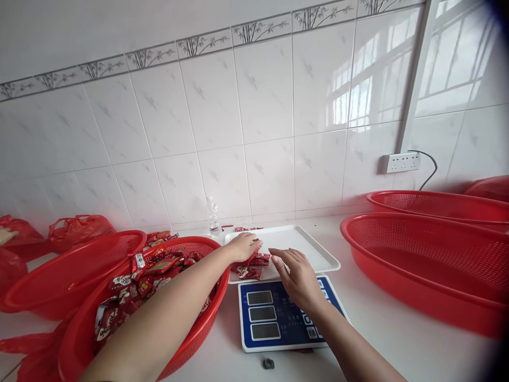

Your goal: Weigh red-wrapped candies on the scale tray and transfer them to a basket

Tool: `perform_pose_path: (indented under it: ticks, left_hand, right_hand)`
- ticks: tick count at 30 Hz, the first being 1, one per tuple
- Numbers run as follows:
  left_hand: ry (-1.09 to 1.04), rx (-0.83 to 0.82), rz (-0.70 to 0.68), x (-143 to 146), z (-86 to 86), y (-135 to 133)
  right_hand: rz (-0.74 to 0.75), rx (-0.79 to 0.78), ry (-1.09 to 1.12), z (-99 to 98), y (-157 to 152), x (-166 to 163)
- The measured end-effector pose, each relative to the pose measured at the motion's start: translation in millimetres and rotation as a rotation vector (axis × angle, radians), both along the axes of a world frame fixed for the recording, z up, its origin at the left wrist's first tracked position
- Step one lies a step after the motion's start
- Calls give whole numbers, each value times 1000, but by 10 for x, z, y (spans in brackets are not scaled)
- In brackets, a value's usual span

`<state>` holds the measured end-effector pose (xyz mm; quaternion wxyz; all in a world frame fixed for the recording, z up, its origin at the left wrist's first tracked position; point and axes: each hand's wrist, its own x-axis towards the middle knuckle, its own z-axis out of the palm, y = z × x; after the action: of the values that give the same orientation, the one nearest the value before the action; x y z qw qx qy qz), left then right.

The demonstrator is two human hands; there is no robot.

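My left hand (243,247) is over the left side of a white tray (314,250), its fingers curled round a red snack packet (253,258). More red packets lie under and beside it, one of them a dark red packet (247,272) near the tray's front edge. My right hand (295,271) hovers above the scale's panel and the tray edge, fingers stretched out towards the left hand, with nothing in it. Below the tray is the blue panel of a digital scale (286,313), its three displays dark. My left forearm crosses a red basket (199,339) heaped with snack packets (131,289).
Another red basket (75,265) stands at the left, beside red plastic bags (81,231). At the right are two more red baskets (421,286). A clear plastic bottle (213,215) stands by the tiled wall. A small dark object (268,364) lies before the scale.
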<state>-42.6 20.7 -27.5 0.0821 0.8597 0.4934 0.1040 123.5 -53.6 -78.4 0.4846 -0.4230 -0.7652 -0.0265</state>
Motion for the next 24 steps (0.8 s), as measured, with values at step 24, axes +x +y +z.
perform_pose_path:
  ticks: [24]
  left_hand:
    - [-354, -196, 51, -570, 360, -889]
  right_hand:
    - [73, 30, -143, 28, -79, -45]
